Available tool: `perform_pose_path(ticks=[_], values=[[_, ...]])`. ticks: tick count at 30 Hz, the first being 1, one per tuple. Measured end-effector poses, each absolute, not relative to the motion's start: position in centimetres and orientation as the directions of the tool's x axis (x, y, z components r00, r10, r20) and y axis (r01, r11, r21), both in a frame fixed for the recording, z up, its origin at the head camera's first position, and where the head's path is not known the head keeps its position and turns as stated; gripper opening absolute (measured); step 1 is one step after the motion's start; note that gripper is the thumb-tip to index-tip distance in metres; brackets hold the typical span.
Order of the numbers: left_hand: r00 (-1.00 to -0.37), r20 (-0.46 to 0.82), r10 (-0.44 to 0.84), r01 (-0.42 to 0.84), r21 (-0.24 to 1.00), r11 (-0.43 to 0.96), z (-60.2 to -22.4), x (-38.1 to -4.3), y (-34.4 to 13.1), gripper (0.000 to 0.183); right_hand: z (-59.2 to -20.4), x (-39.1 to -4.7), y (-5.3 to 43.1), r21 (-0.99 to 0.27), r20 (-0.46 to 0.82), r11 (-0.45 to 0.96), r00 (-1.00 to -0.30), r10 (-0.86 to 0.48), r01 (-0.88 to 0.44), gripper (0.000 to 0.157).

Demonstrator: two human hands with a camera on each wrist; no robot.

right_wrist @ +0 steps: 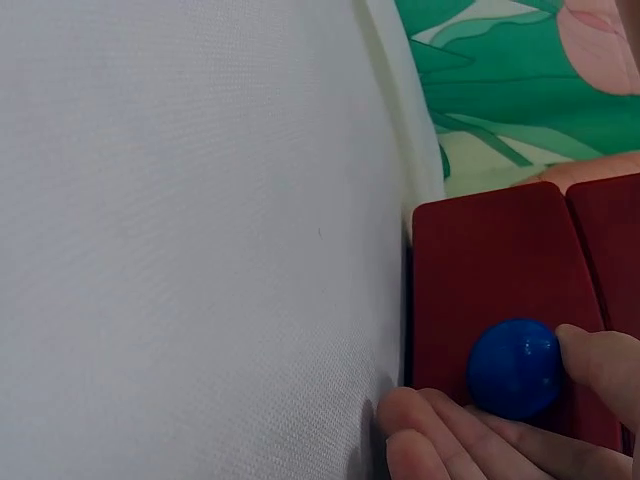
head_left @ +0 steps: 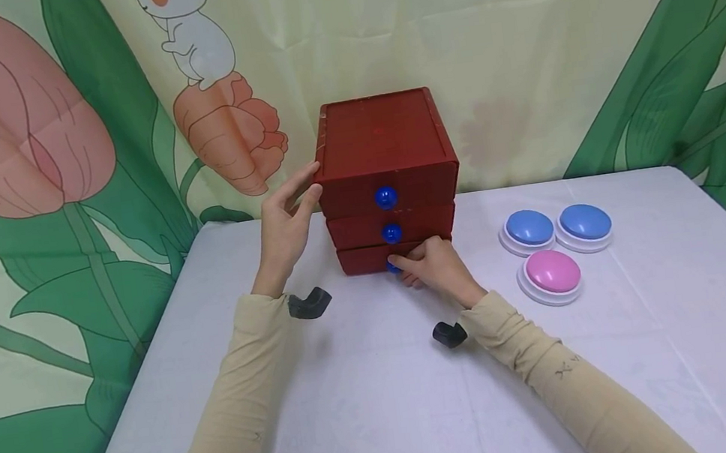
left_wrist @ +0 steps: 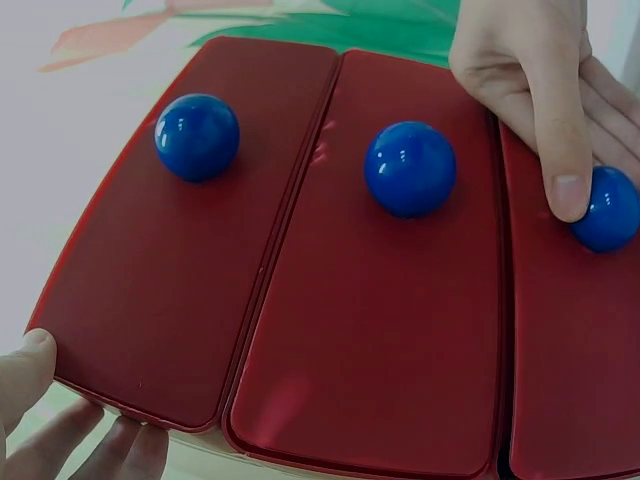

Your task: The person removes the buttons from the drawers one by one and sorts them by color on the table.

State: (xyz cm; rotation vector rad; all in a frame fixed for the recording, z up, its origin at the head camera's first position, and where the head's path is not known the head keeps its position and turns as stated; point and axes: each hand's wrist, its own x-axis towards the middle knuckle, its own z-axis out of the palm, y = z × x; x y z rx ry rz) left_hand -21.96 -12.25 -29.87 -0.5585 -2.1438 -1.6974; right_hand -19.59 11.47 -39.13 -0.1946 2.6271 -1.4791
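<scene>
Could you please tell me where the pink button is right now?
In the head view, the pink button sits on the white tabletop to the right of the red drawer unit, just in front of the two blue buttons.

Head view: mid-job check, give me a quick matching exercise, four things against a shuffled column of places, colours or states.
1. left hand
2. right hand
3. pink button
4. drawer unit

A. in front of the two blue buttons
B. dark red
C. against the drawer unit's left side
D. pinching the bottom knob

Pairs: 1-C, 2-D, 3-A, 4-B
</scene>
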Motion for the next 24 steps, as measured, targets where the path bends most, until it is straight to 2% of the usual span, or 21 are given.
perform_pose_path(ticks=[24], values=[[-0.86, 0.503, 0.086, 0.508, 0.833, 0.217, -30.0, -22.0, -12.4, 0.04, -39.4, -17.1, 11.7, -0.834, -0.002, 0.542, -0.981, -0.195, -0.106, 0.037]])
